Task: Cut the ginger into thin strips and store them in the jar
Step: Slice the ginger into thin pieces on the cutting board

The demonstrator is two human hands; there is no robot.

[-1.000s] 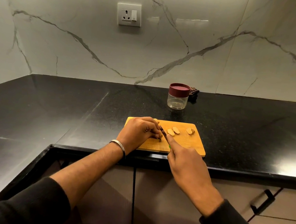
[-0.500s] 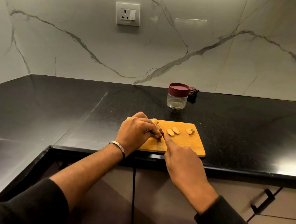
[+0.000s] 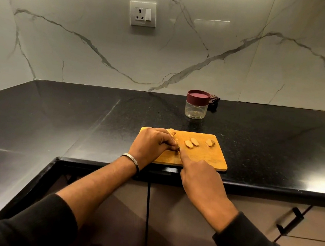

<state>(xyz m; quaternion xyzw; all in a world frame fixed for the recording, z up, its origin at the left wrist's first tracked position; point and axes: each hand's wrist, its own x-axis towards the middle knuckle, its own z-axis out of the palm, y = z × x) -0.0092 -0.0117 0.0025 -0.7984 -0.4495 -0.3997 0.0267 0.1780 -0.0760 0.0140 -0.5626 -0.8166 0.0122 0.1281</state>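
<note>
A wooden cutting board (image 3: pixel 209 159) lies at the counter's front edge. My left hand (image 3: pixel 151 144) grips a piece of ginger (image 3: pixel 171 132) at the board's left end, fingers curled over it. My right hand (image 3: pixel 202 176) holds a knife, index finger stretched along its back; the blade is almost wholly hidden between the hands. Three ginger slices (image 3: pixel 192 142) lie on the board to the right. A clear jar (image 3: pixel 196 107) with a maroon lid stands behind the board, shut.
The black stone counter (image 3: pixel 68 117) runs left round a corner. A dark small object (image 3: pixel 213 103) sits behind the jar against the marble wall. A wall socket (image 3: pixel 142 13) is above. Cabinet doors with a black handle (image 3: pixel 289 220) are below the counter.
My right hand has drawn slightly back and down toward the board's front, with the knife pressed at the ginger. My left hand shifted a little left over the ginger.
</note>
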